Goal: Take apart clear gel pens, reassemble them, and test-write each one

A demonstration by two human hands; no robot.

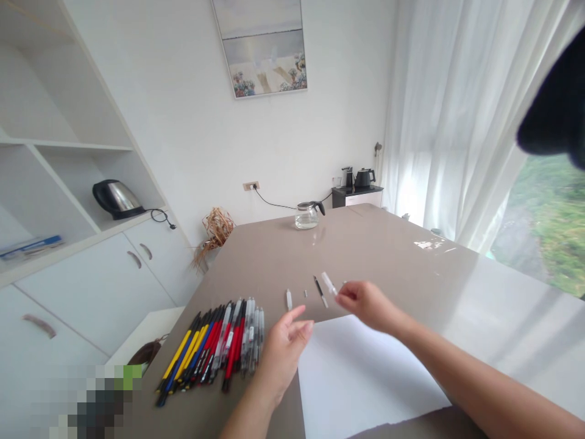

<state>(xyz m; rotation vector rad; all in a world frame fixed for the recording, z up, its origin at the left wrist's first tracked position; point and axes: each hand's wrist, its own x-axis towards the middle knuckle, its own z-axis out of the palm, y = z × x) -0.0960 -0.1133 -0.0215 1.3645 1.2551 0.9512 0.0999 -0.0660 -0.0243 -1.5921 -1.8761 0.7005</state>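
My right hand (359, 302) is closed, its fingertips pinching the near end of a clear plastic pen barrel (328, 282) just beyond the paper. Left of that barrel lies a dark-and-white pen refill (320, 291). A tiny part, perhaps a spring (306, 293), and a short whitish pen piece (289, 299) lie farther left. My left hand (286, 344) hovers by the paper's left edge, thumb and index finger apart, holding nothing. Beneath and between my hands is a white sheet of paper (365, 378). Beside my left hand, many pens (210, 344) in yellow, blue, red and clear lie in a row.
A glass pot (306, 217) with a black handle stands at the far end of the brown table (256, 256). Black kettles (364, 177) sit on a small cabinet behind it. White cabinets (91, 286) line the left; a curtain (439, 122) hangs right.
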